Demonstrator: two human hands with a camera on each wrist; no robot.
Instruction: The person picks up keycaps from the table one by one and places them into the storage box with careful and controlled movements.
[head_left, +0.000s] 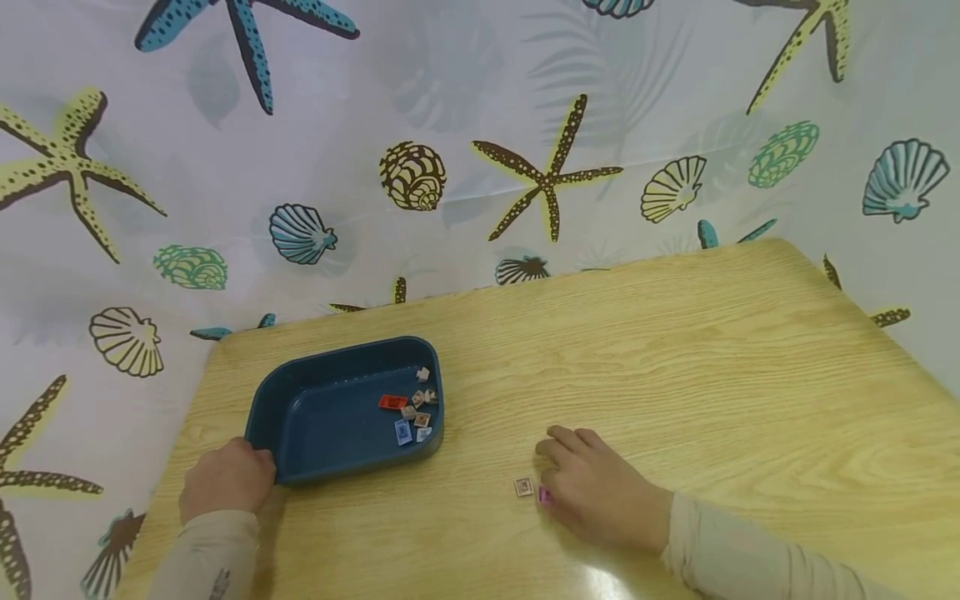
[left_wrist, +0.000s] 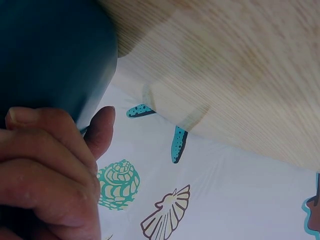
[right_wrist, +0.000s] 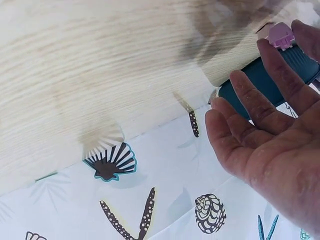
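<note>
At the left, my left hand (head_left: pixel 227 482) grips the near left corner of a dark blue tray (head_left: pixel 341 472); the left wrist view shows the thumb and curled fingers at the tray wall (left_wrist: pixel 55 55). Right of the tray, my right hand (head_left: pixel 603 493) is low over the table. A small pink piece (right_wrist: pixel 280 35) sits between its thumb and index fingertip, the other fingers spread loosely. From above, most of the pink piece (head_left: pixel 546 495) is hidden by the hand. Just left of it lies a small square beige tile (head_left: pixel 523 487).
Inside the tray's right end are several small beige pieces (head_left: pixel 422 419), a red piece (head_left: pixel 392 402) and a blue piece (head_left: pixel 403 432). The wooden table (head_left: pixel 675 350) meets a white cloth (head_left: pixel 465 83) printed with shells and starfish at its back and sides.
</note>
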